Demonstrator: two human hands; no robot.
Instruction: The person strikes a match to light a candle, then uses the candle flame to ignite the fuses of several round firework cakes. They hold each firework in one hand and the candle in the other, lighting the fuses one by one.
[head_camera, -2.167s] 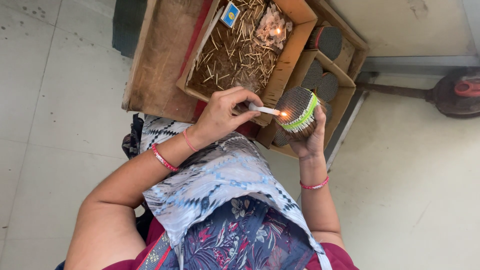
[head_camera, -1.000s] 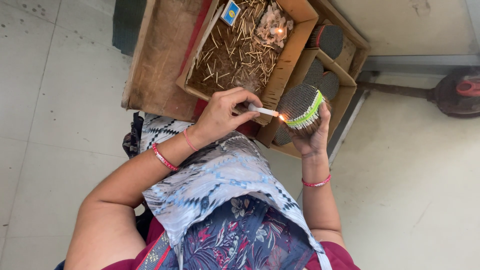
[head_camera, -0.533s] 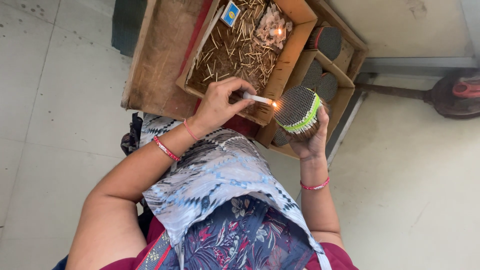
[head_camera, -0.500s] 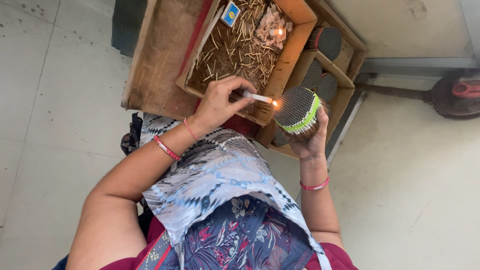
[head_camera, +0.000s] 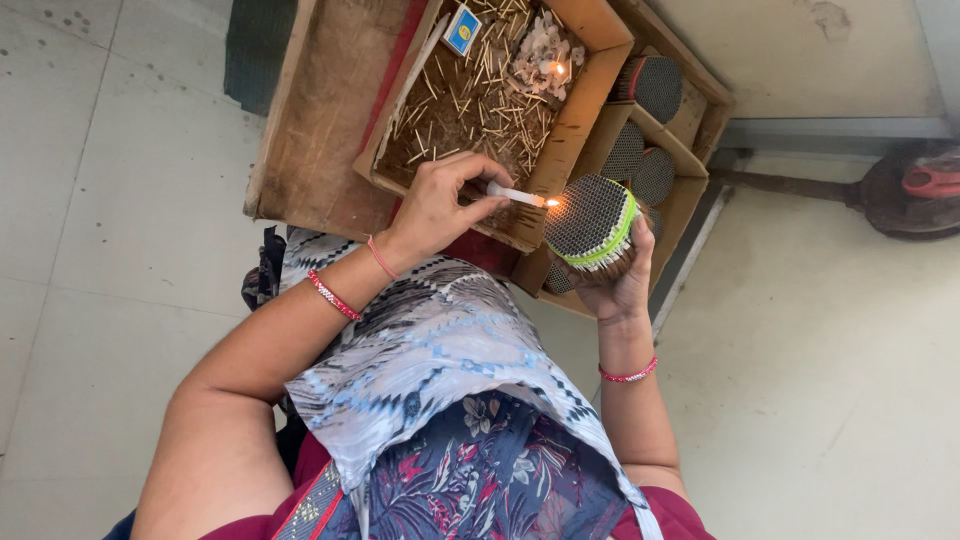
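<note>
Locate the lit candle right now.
Head view, centre: the lit candle is pinched in the left hand, flame beside the round bundle held by the right hand.

We seem to be in a small home workshop, working on a pale tiled floor (head_camera: 90, 200). A worn wooden tray (head_camera: 320, 110) holds a brown cardboard box strewn with thin wooden sticks (head_camera: 470, 100), and round, tightly packed stick bundles (head_camera: 655, 85) fill cardboard compartments beside a plain wall (head_camera: 800, 60).
</note>
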